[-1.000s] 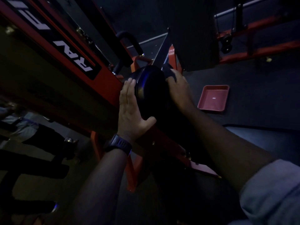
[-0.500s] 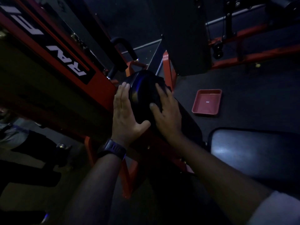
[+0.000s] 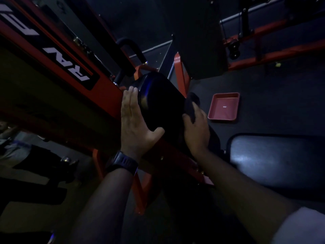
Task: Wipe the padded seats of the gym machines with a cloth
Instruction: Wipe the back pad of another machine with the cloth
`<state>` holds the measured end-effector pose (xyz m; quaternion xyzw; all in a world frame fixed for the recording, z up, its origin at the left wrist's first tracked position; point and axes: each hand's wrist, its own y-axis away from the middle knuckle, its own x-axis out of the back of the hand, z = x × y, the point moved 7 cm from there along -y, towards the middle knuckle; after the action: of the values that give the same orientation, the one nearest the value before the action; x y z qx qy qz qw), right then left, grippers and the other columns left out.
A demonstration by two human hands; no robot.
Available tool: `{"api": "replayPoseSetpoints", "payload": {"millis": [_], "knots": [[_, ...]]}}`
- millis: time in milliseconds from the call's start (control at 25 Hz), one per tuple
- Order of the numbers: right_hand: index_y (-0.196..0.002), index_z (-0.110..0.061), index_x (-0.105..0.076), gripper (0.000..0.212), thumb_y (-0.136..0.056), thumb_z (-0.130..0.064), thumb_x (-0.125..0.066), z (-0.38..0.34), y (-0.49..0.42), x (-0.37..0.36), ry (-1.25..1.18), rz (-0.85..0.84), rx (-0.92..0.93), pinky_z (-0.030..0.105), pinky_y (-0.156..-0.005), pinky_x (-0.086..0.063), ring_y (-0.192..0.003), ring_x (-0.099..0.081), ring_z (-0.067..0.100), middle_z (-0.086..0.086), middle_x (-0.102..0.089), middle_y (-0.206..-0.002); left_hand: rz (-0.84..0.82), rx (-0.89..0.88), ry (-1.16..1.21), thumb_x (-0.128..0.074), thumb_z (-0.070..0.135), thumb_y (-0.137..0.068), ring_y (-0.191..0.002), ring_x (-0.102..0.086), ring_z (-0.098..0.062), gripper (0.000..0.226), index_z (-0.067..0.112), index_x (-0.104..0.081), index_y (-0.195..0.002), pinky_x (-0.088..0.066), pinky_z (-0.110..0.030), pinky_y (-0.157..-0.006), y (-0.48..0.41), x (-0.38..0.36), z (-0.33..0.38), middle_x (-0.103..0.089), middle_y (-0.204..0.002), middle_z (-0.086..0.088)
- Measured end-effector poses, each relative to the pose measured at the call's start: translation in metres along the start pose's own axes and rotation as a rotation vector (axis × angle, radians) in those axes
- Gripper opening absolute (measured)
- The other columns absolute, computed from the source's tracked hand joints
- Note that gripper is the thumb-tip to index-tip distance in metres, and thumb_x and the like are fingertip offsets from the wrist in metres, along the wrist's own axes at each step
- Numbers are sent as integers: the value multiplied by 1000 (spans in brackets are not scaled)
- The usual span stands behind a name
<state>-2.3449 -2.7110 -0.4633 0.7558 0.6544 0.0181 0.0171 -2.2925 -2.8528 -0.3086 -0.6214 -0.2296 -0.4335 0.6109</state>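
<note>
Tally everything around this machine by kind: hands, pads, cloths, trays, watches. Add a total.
Hands: 2, left hand and right hand
Black pads plainly seen: 2, round pad and flat seat pad
Cloths: 1, dark cloth in the right hand's grip
Trays: 1, red tray on the floor
Watches: 1, wristwatch on the left wrist
Total: 7

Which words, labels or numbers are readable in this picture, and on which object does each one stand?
"RA": large white letters, seen upside down, on the black strip along the red machine frame. The letters after them are partly cut off and not clear.
White sticker inside the red tray on the floor: too small to read.
Wristwatch: no readable display.
</note>
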Motion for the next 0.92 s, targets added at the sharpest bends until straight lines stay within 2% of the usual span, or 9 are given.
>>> {"api": "replayPoseSetpoints", "payload": {"millis": [80,240,400,560,600,720,760,880,920], "knots": [[-155,-44,-28,63,-96,-49,-49,-4,17,-5,75,-14,-78,42,-114,-35,-144,-34,23,-1,-29,-161,9,-24,-57,-69,37,-69,-156,-6,-35,109,-7,-18,-156,-13,-52,-127,4,1,3,-16,-165,-21],[-156,-41,-25,67,-93,-45,-48,-41,47,-12,143,-140,496,25,-109,-26,-148,-25,15,-2,-23,-164,24,-60,-216,-65,37,-72,-156,-7,-36,108,-8,-15,-156,-11,-53,-126,10,-1,9,-15,-165,-24],[-157,-39,-24,63,-98,-43,-45,18,24,4,37,38,-240,41,-109,-35,-145,-34,23,-1,-27,-163,-36,-154,-369,-64,29,-78,-156,2,-33,98,-2,-17,-158,-5,-50,-127,21,-11,19,-12,-167,-21],[-157,-40,-21,64,-97,-48,-41,-32,47,-7,176,-115,423,34,-111,-28,-149,-24,18,-1,-21,-166,-7,-163,-334,-65,33,-87,-155,7,-30,94,-3,-14,-157,-3,-48,-127,22,-14,20,-8,-166,-18],[-157,-39,-24,65,-95,-47,-41,-25,34,-5,174,-118,414,35,-112,-29,-148,-27,18,-1,-25,-165,-1,-166,-338,-65,33,-88,-155,6,-31,93,-4,-15,-157,-4,-48,-127,22,-14,20,-8,-165,-19],[-158,-38,-23,64,-97,-44,-42,19,16,5,30,10,-151,44,-112,-35,-145,-34,24,0,-27,-163,8,-163,-366,-66,33,-88,-154,1,-34,93,-6,-17,-156,-6,-50,-127,22,-17,18,-11,-164,-23],[-158,-38,-20,64,-99,-43,-43,13,26,3,78,-18,-148,43,-112,-34,-147,-30,24,0,-22,-165,14,-157,-372,-66,34,-87,-154,0,-35,94,-7,-18,-156,-6,-50,-127,23,-19,18,-12,-164,-24],[-157,-42,-22,62,-99,-41,-45,-30,43,-7,140,-144,395,34,-110,-30,-149,-22,16,-3,-17,-167,46,-145,-371,-68,35,-84,-154,1,-33,96,-7,-18,-155,-4,-48,-127,20,-21,16,-11,-163,-24],[-156,-42,-25,62,-97,-43,-43,-32,36,-5,132,-152,411,37,-111,-32,-149,-24,16,-4,-19,-166,53,-149,-366,-67,35,-84,-154,1,-33,95,-8,-18,-154,-4,-48,-127,19,-21,15,-11,-163,-23]]}}
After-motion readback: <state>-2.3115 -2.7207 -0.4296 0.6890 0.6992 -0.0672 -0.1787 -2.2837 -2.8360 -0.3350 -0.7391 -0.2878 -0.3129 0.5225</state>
